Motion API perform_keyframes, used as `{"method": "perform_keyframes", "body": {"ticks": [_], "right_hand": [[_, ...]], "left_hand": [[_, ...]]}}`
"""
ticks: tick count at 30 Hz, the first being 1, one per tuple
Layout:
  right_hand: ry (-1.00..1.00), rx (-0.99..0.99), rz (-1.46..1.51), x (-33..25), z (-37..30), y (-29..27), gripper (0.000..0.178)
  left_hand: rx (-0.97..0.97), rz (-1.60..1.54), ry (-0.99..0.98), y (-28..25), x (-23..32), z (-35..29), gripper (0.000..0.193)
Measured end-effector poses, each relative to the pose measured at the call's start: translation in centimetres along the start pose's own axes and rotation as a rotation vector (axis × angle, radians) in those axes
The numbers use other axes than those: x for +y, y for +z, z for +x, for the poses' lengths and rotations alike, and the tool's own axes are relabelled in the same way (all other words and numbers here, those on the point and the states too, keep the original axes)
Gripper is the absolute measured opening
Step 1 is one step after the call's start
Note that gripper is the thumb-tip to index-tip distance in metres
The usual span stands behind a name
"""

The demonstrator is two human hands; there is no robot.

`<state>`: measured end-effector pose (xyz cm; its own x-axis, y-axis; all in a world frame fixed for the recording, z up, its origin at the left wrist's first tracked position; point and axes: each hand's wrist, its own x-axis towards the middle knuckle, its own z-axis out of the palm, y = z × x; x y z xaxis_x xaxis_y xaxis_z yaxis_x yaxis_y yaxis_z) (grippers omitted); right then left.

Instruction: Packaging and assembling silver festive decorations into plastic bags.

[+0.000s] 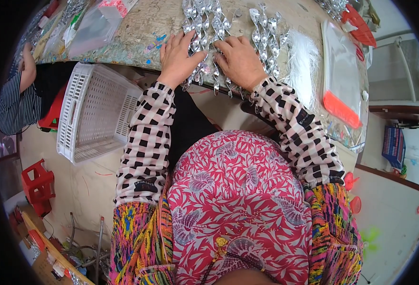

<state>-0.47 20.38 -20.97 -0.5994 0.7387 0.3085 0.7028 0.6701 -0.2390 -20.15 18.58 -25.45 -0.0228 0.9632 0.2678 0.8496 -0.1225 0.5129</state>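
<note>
At the table's (143, 28) near edge, I see a person's left hand (178, 59) resting by some twisted silver strips (216, 23), its thumb well apart from the fingers; the right hand (242, 61) bends over their other side, and whether its fingers pinch one I cannot tell; the strips lie on the table, their ends hanging past that edge; on the table's right side lie more strips (265, 42), white threads (302, 66) and a clear bag (341, 71); a white basket (98, 114) stands below the table's left part.
</note>
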Motion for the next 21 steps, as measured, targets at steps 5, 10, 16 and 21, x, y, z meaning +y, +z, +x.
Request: {"method": "perform_keyframes", "body": {"ticks": [5,10,16,21], "right_hand": [[-0.023,0.015,-0.010,-0.01,-0.07,0.22,0.030],[-0.028,0.008,-0.028,-0.18,-0.06,0.29,0.030],[-0.033,0.009,-0.031,-0.20,-0.19,0.41,0.030],[-0.041,0.014,-0.026,-0.17,-0.16,0.50,0.029]], "left_hand": [[0.002,-0.007,0.006,-0.04,0.07,-0.16,0.069],[0.002,0.009,-0.007,-0.06,0.25,-0.48,0.068],[-0.016,-0.007,-0.017,0.07,0.06,-0.45,0.068],[0.000,0.002,-0.001,0.23,-0.19,-0.44,0.068]]}}
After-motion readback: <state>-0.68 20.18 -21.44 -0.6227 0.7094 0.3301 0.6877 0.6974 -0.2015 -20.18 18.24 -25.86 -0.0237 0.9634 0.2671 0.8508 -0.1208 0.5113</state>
